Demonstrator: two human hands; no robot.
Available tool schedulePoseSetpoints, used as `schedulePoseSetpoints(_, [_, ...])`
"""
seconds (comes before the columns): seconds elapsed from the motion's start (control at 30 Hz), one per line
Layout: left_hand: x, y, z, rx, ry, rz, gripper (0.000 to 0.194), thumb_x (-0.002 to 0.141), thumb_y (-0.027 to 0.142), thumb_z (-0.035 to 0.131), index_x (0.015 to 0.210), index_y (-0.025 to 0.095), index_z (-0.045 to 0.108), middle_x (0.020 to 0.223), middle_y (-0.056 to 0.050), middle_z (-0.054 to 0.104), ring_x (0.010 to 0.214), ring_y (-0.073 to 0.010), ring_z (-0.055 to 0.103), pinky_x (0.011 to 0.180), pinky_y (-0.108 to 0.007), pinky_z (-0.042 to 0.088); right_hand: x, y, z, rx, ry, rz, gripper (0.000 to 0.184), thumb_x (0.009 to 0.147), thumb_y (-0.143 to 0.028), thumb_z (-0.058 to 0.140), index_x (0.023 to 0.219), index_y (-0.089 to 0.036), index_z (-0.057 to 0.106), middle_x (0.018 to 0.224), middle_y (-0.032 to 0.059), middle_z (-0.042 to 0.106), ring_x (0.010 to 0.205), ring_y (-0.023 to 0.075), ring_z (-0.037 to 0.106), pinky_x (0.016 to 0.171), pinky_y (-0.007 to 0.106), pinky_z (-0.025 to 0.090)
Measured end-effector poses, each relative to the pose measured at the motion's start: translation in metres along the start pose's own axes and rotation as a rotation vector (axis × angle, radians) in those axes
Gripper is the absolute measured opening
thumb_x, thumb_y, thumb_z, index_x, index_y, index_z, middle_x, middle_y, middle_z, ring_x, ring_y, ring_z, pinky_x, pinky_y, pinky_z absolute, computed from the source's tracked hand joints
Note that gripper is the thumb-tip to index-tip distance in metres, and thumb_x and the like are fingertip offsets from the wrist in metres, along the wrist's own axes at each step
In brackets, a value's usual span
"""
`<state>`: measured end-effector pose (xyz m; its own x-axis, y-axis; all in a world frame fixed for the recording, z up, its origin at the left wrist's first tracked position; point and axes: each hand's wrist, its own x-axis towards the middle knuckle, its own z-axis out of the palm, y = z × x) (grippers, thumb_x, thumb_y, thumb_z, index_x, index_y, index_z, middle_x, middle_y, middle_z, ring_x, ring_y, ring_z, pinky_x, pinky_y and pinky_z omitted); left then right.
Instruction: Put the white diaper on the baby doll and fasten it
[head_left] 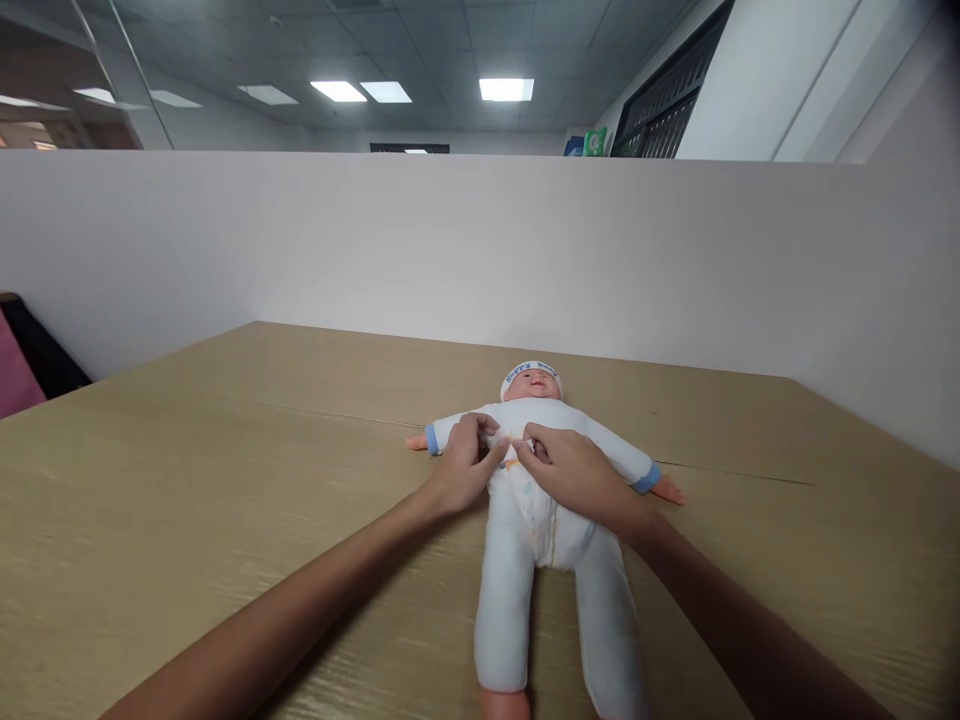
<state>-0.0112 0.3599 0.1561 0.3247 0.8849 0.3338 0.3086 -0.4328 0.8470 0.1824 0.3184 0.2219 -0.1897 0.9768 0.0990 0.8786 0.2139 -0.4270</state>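
Note:
A baby doll in a white suit with blue cuffs and a printed white cap lies on its back, feet toward me. Around its hips is a white diaper with small coloured marks at the front waist. My left hand is at the left side of the diaper's waist, fingers curled and thumb pressed on its upper edge. From the right, my right hand pinches the same front edge with thumb and bent forefinger, close to the left thumb. The fingers partly hide the waistband.
The doll lies on a wide tan tabletop with a thin seam across it. A white partition rises behind the table and along its right side. Something pink and black stands beyond the left edge.

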Motion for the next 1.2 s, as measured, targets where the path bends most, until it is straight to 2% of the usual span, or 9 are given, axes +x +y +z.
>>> schedulePoseSetpoints(0.2, [0.008, -0.01, -0.005, 0.069, -0.056, 0.062, 0.03, 0.106, 0.048, 0.058, 0.113, 0.02, 0.061, 0.109, -0.006, 0.064, 0.099, -0.0219, 0.056, 0.089, -0.037, 0.047, 0.008, 0.013, 0.008, 0.064, 0.117, -0.004, 0.027, 0.099, -0.028, 0.052, 0.077, -0.022, 0.039, 0.068, -0.0029, 0.053, 0.065, 0.0149, 0.045, 0.063, 0.03, 0.025])
schedulePoseSetpoints(0.43, [-0.032, 0.028, -0.003, 0.084, 0.163, 0.056, 0.02, 0.107, 0.038, 0.057, 0.118, 0.022, 0.058, 0.114, -0.006, 0.065, 0.096, -0.0201, 0.057, 0.091, -0.037, 0.048, -0.011, 0.023, -0.005, 0.263, 0.407, -0.077, 0.015, 0.096, -0.034, 0.057, 0.087, -0.024, 0.051, 0.071, -0.002, 0.056, 0.064, 0.0156, 0.052, 0.064, 0.029, 0.04])
schedulePoseSetpoints(0.57, [-0.072, 0.06, -0.012, 0.135, -0.139, 0.282, 0.015, 0.112, 0.032, 0.05, 0.108, 0.023, 0.061, 0.113, -0.005, 0.069, 0.106, -0.0211, 0.059, 0.099, -0.038, 0.046, -0.053, 0.049, -0.009, 0.257, 0.528, -0.119, 0.025, 0.101, -0.05, 0.064, 0.105, -0.025, 0.064, 0.101, 0.0064, 0.074, 0.085, 0.0222, 0.07, 0.079, 0.034, 0.055])
schedulePoseSetpoints(0.67, [-0.086, 0.07, -0.017, 0.236, -0.414, 0.345, 0.017, 0.112, 0.031, 0.05, 0.106, 0.024, 0.065, 0.114, -0.003, 0.074, 0.107, -0.0222, 0.059, 0.1, -0.039, 0.045, -0.076, 0.081, 0.002, 0.209, 0.39, -0.229, 0.039, 0.109, -0.05, 0.056, 0.142, -0.031, 0.063, 0.146, 0.0078, 0.069, 0.132, 0.0291, 0.068, 0.111, 0.044, 0.055])
schedulePoseSetpoints(0.77, [-0.084, 0.069, -0.015, 0.314, -0.482, 0.317, 0.028, 0.114, 0.035, 0.047, 0.098, 0.023, 0.067, 0.111, -0.004, 0.074, 0.104, -0.0236, 0.059, 0.096, -0.04, 0.045, -0.082, 0.103, 0.016, 0.191, 0.266, -0.383, 0.053, 0.114, -0.043, 0.046, 0.165, -0.032, 0.047, 0.169, 0.0053, 0.051, 0.16, 0.0279, 0.046, 0.133, 0.05, 0.04])
schedulePoseSetpoints(0.87, [-0.076, 0.068, -0.011, 0.351, -0.464, 0.275, 0.04, 0.116, 0.036, 0.039, 0.087, 0.021, 0.062, 0.097, -0.005, 0.071, 0.094, -0.0221, 0.058, 0.092, -0.041, 0.044, -0.082, 0.1, 0.019, 0.169, 0.263, -0.42, 0.054, 0.115, -0.036, 0.041, 0.169, -0.031, 0.044, 0.172, 0.0043, 0.047, 0.165, 0.0276, 0.039, 0.139, 0.056, 0.03])
schedulePoseSetpoints(1.0, [-0.079, 0.072, -0.005, 0.463, -0.406, 0.32, 0.038, 0.115, 0.036, 0.042, 0.087, 0.02, 0.062, 0.092, -0.005, 0.07, 0.091, -0.0224, 0.055, 0.086, -0.041, 0.042, -0.101, 0.058, 0.013, 0.149, 0.316, -0.457, 0.05, 0.113, -0.03, 0.044, 0.162, -0.032, 0.049, 0.162, 0.0063, 0.059, 0.154, 0.0281, 0.054, 0.129, 0.053, 0.047])
schedulePoseSetpoints(1.1, [-0.09, 0.071, -0.003, 0.488, -0.444, 0.396, 0.032, 0.114, 0.034, 0.046, 0.09, 0.021, 0.063, 0.092, -0.004, 0.071, 0.088, -0.0218, 0.054, 0.083, -0.04, 0.04, -0.124, 0.03, 0.016, 0.198, 0.227, -0.57, 0.029, 0.109, -0.029, 0.053, 0.136, -0.033, 0.063, 0.129, 0.0071, 0.078, 0.115, 0.0235, 0.077, 0.094, 0.035, 0.067])
schedulePoseSetpoints(1.2, [-0.096, 0.066, -0.006, 0.441, -0.473, 0.345, 0.03, 0.112, 0.033, 0.049, 0.087, 0.021, 0.059, 0.086, -0.003, 0.069, 0.088, -0.0212, 0.055, 0.083, -0.039, 0.04, -0.136, 0.026, 0.025, 0.236, 0.139, -0.481, 0.014, 0.11, -0.034, 0.053, 0.103, -0.029, 0.064, 0.089, 0.0023, 0.075, 0.073, 0.0174, 0.074, 0.064, 0.028, 0.06])
